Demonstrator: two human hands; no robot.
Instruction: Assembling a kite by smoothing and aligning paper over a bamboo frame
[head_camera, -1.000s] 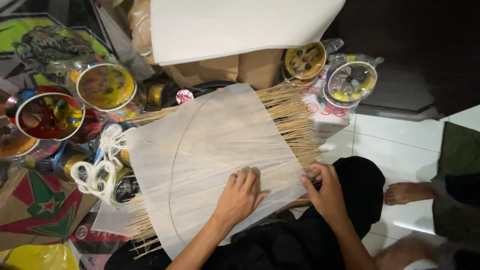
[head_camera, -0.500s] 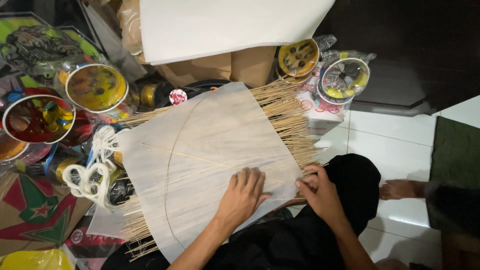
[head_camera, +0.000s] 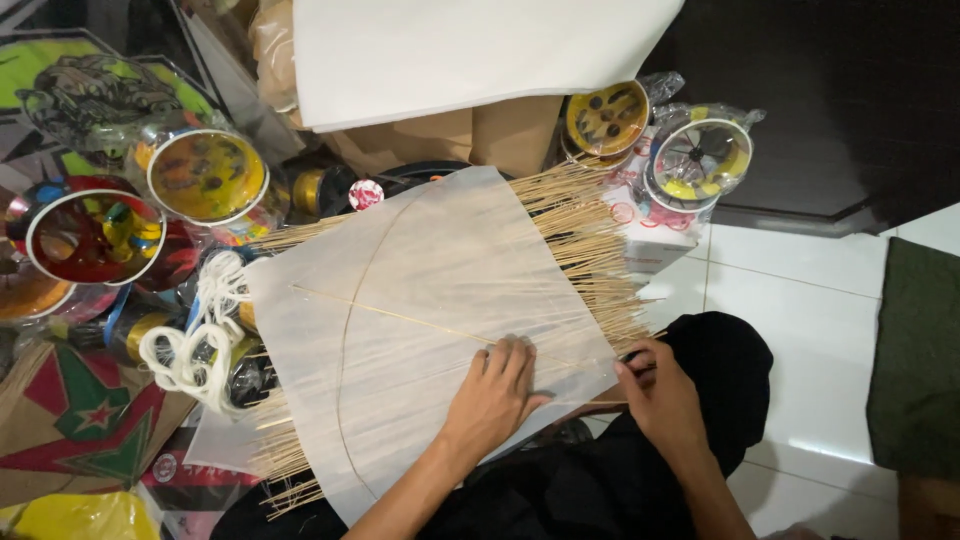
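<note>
Kite sheet: a translucent white kite sheet lies flat over a bundle of thin bamboo sticks, a straight spine and a curved bow showing through it.
Left hand: the left hand presses palm down on the sheet's near edge, fingers together and flat, gripping nothing.
Right hand: the right hand sits at the sheet's right corner, fingertips closed on its edge; what else they pinch cannot be told.
Beside the sheet: a coil of white string lies just left of it; round line spools in plastic wrap crowd the far left and far right.
Beyond the sheet: a large white paper rests on brown cardboard.
</note>
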